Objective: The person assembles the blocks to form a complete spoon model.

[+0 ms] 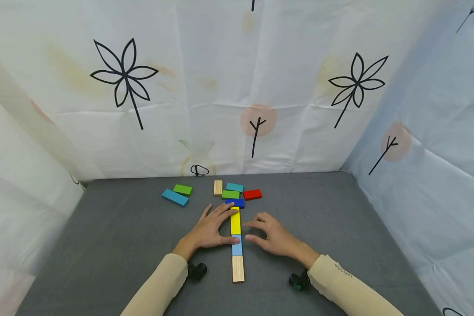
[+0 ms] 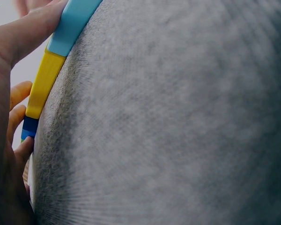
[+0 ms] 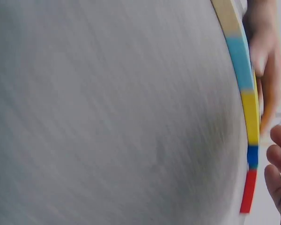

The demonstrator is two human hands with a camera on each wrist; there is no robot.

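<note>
A line of flat blocks runs away from me in the head view: a bare wood block [image 1: 238, 269], a light blue block [image 1: 236, 250], a yellow block [image 1: 235, 224] and a dark blue block [image 1: 239, 203] lying crosswise at the far end. My left hand [image 1: 210, 230] spreads along the line's left side. Its thumb rests on the light blue block, and its fingertips reach the yellow and dark blue blocks. To the right of the line, my right hand [image 1: 275, 236] hovers with fingers loosely bent and nothing held.
Beyond the dark blue block lie a green block [image 1: 231, 194], a teal block [image 1: 235, 187], a wood block [image 1: 218, 188] and a red block [image 1: 252, 194]. Farther left are another green block [image 1: 183, 189] and a blue block [image 1: 175, 197]. Printed cloth walls surround the grey table [image 1: 122, 245].
</note>
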